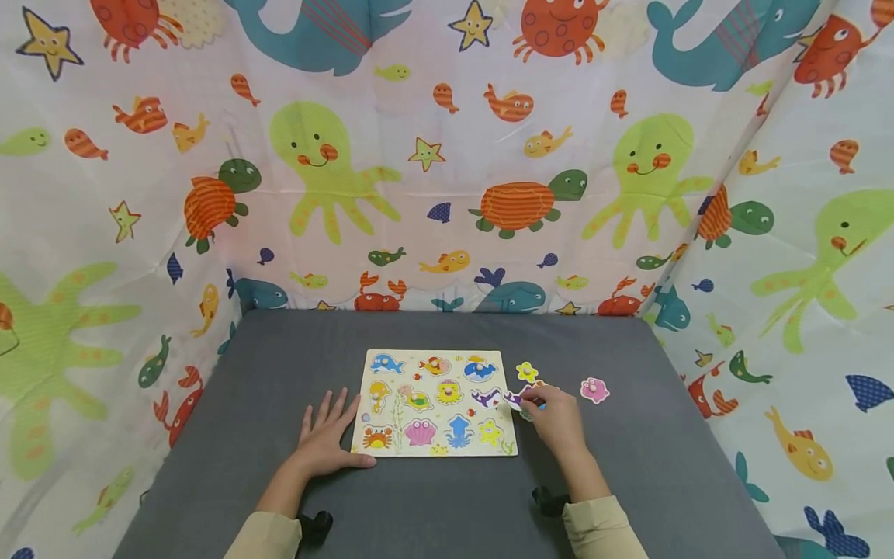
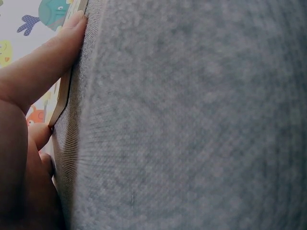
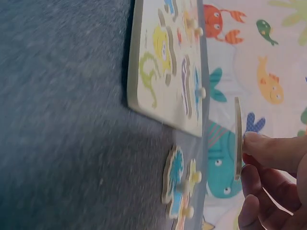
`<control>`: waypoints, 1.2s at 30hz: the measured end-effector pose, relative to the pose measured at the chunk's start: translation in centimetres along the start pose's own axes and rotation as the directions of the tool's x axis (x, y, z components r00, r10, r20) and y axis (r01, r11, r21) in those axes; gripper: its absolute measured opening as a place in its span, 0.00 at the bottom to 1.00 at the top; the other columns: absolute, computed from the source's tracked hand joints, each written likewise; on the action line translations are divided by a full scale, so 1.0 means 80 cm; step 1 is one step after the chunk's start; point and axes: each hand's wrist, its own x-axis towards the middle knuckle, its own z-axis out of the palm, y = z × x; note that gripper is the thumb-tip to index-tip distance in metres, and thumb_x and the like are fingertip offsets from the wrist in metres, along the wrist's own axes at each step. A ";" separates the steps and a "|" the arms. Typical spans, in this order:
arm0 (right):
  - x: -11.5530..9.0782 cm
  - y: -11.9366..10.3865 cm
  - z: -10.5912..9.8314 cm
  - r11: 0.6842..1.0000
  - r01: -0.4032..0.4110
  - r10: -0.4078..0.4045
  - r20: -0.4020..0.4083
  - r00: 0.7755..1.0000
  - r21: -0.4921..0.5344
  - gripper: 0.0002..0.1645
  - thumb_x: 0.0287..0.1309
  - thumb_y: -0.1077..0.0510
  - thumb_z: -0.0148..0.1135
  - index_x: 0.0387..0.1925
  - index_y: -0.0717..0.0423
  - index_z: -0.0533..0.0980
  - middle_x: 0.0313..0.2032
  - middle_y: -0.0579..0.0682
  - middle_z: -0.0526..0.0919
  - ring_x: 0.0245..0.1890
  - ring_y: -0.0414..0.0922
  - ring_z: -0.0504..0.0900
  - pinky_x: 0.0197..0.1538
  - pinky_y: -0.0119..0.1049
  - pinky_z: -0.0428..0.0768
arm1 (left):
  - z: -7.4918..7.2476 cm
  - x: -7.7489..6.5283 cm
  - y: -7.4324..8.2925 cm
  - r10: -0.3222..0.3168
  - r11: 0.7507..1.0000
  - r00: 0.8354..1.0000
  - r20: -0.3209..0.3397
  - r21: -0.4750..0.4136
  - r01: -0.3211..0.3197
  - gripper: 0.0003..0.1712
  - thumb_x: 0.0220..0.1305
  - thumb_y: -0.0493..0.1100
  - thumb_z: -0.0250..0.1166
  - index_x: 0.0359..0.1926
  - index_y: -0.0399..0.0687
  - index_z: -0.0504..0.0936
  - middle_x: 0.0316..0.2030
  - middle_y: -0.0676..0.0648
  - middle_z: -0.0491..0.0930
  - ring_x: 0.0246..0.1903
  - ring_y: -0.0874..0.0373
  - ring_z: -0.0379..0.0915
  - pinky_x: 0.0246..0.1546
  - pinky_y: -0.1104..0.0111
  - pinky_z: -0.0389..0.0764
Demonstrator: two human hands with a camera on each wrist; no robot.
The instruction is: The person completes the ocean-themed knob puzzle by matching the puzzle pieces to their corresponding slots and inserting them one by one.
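Note:
A wooden puzzle board (image 1: 447, 453) with sea-animal shapes lies flat on the grey table. My left hand (image 1: 321, 442) rests at its left side, fingers spread, thumb at the near left corner; in the left wrist view the thumb (image 2: 53, 57) lies along the board's edge. My right hand (image 1: 560, 425) pinches a purple puzzle piece (image 1: 513, 399) near the board's right edge. The right wrist view shows that piece (image 3: 238, 139) edge-on, raised, its face hidden. A purple shape (image 1: 486, 397) on the board is just left of it.
A yellow flower-shaped piece (image 1: 527, 372) lies right of the board. Other loose knobbed pieces, one blue (image 3: 176, 172), lie partly under my right hand. Farther right is a pink piece (image 1: 594, 390). A patterned curtain (image 1: 447, 155) hangs behind the table (image 1: 419, 512).

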 end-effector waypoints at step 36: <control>0.039 -0.040 0.059 0.996 -0.082 0.087 0.171 0.981 -0.034 0.04 0.58 0.57 0.73 0.36 0.50 0.89 0.33 0.45 0.87 0.32 0.42 0.79 0.38 0.41 0.81 | -0.005 -0.002 0.002 -0.011 0.999 1.000 0.014 -0.034 0.012 0.77 0.35 0.80 0.74 0.81 0.54 0.50 0.81 0.41 0.40 0.79 0.38 0.23 0.72 0.38 0.20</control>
